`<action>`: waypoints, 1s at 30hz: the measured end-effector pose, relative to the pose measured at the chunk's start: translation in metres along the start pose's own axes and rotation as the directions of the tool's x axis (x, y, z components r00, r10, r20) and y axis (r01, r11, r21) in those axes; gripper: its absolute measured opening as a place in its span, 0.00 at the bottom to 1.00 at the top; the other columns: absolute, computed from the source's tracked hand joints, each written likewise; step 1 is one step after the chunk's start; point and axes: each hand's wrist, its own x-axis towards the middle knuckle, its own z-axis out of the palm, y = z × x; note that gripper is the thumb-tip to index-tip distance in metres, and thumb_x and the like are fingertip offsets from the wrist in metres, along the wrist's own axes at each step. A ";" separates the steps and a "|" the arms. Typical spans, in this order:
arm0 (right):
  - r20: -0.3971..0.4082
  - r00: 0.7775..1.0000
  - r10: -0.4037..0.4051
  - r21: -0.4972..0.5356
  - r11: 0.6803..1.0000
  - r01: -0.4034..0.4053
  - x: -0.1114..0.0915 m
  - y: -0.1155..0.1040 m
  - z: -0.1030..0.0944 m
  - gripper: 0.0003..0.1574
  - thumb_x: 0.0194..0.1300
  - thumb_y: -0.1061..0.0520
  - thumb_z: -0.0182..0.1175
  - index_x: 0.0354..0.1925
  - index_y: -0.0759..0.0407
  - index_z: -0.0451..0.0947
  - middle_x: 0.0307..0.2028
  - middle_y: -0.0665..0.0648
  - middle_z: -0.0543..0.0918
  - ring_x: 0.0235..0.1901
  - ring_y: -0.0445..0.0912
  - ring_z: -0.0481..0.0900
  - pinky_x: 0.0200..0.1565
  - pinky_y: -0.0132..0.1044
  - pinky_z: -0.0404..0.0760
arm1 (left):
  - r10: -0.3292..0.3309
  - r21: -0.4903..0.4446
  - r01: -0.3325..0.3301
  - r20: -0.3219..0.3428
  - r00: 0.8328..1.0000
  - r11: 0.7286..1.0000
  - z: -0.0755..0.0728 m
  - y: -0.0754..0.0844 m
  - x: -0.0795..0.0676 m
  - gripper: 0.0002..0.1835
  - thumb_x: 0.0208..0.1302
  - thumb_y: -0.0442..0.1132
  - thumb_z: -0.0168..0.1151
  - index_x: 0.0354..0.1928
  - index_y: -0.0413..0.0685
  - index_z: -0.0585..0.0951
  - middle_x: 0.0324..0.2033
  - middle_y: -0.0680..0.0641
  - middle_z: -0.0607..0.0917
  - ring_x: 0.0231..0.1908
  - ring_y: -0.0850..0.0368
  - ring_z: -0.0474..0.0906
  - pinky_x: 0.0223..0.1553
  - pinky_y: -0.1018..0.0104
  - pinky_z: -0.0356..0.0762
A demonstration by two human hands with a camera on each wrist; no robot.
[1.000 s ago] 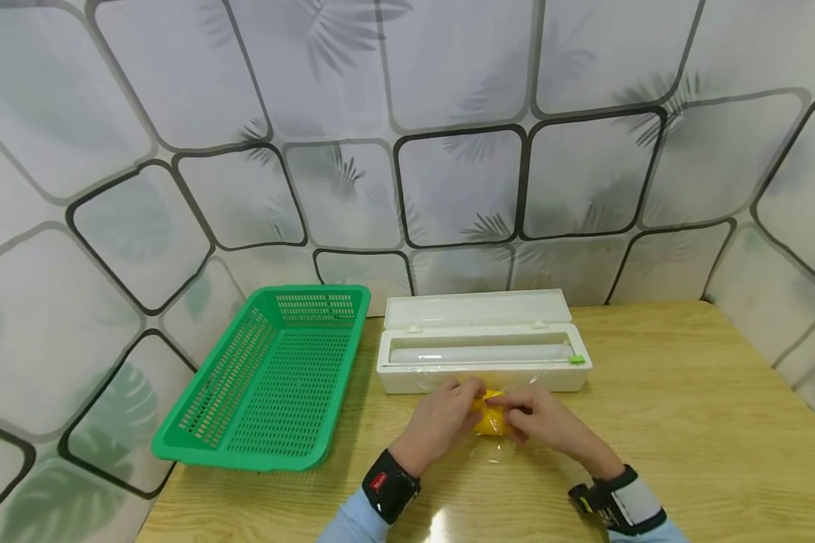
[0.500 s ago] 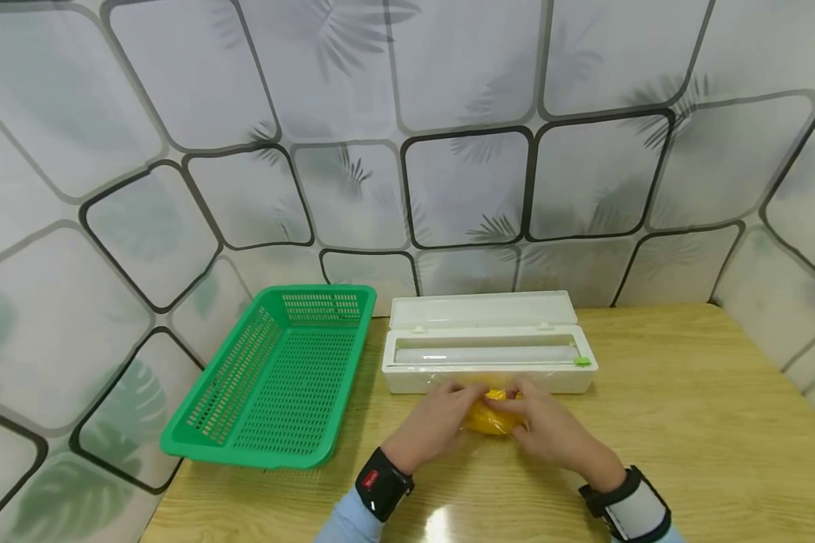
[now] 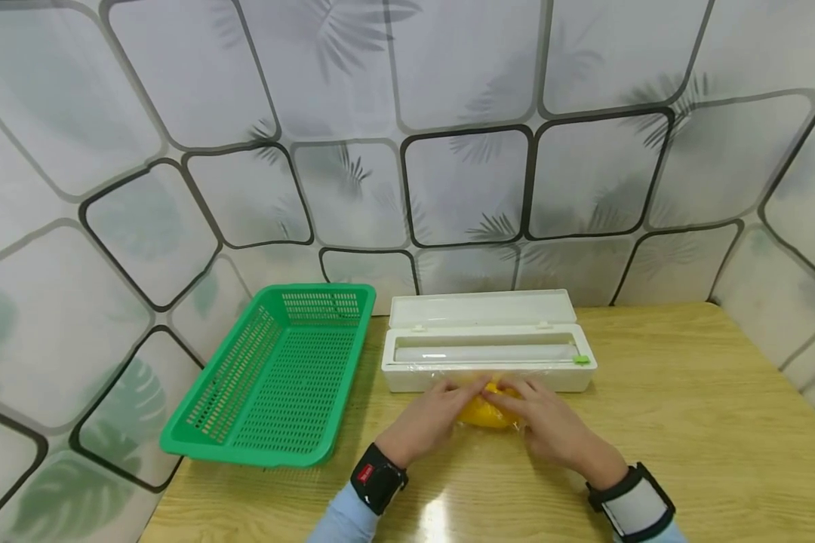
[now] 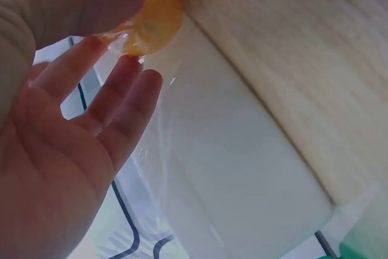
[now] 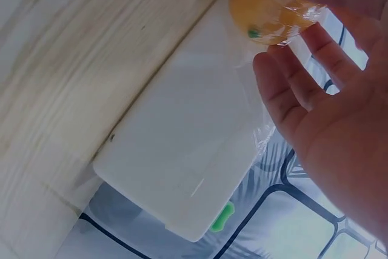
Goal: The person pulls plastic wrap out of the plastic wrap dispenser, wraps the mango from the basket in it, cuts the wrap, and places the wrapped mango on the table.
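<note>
A rounded yellow-orange fruit (image 3: 485, 415), wrapped in shiny cling film, lies just in front of a white cling film dispenser (image 3: 407, 381). My left hand (image 3: 429, 422) holds the fruit from the left, thumb on the near side and fingertips at the film beyond. From the right, my right hand (image 3: 560, 431) holds it the same way, and the fingertips of both hands nearly meet over it. A small green spot shows on the fruit (image 5: 259, 4) in the right wrist view. Clear film stretches from it over the dispenser's front wall (image 4: 224, 144) in the left wrist view.
The dispenser's lid (image 3: 482, 308) stands open at the back, showing the film roll (image 3: 482, 353) and a green slide cutter (image 3: 581, 360). A green plastic basket (image 3: 244, 455) sits to the left on the wooden table (image 3: 706, 407). Patterned wall covering (image 3: 462, 188) rises behind.
Both hands have shifted slightly around the fruit, and their fingers have come closer together over it. The fruit has turned and now sits slightly farther back, nearer the dispenser.
</note>
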 end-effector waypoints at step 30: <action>-0.031 0.998 0.059 0.058 0.997 -0.057 0.005 0.007 0.007 0.41 0.47 0.62 0.77 0.60 0.64 0.75 0.57 0.58 0.79 0.56 0.56 0.75 0.56 0.51 0.77 | 0.032 -0.035 -0.035 -0.097 0.995 0.999 0.016 -0.008 0.010 0.51 0.59 0.31 0.70 0.76 0.39 0.47 0.62 0.47 0.78 0.60 0.46 0.73 0.62 0.58 0.72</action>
